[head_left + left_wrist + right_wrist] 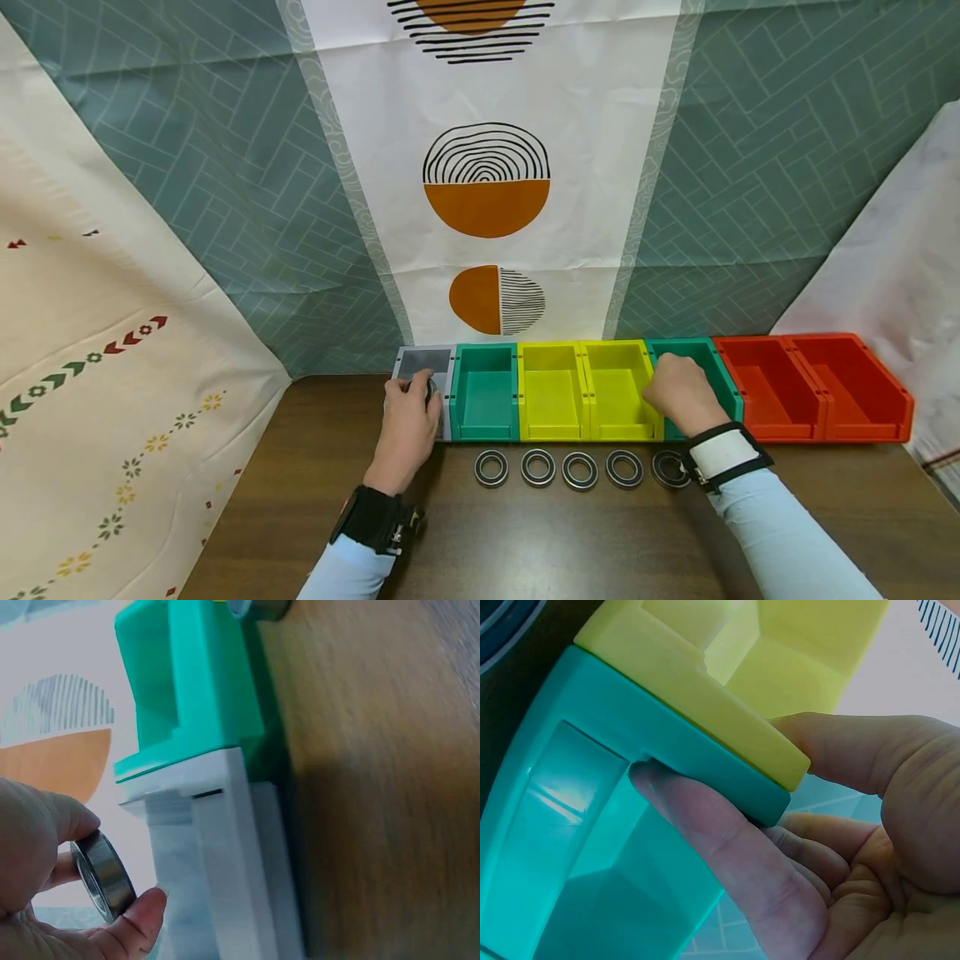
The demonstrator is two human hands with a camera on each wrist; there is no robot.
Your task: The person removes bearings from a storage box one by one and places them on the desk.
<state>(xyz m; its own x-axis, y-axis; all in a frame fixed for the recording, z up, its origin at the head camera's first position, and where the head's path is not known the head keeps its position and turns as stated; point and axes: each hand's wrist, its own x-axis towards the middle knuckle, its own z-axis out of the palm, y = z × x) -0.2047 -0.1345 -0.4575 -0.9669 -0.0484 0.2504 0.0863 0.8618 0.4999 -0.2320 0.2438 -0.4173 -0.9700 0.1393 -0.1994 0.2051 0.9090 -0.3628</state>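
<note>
My left hand [405, 437] is over the grey bin [431, 360] at the left end of the row. Between its thumb and fingers it pinches a metal ball bearing [112, 876], tilted on edge in the left wrist view. My right hand [684, 396] grips the adjoining walls of a yellow bin [621, 371] and the right-hand green bin [705, 358]. In the right wrist view, one finger lies inside the green bin [682, 771] and the thumb is on the yellow side. No bearing shows in that grip.
Several bearings [580, 472] lie in a line on the brown table [525, 550] before the bins; the right wrist partly covers the rightmost. Another green bin [486, 421] stands beside the grey one. Red bins [862, 429] end the row. A patterned curtain [487, 250] hangs behind.
</note>
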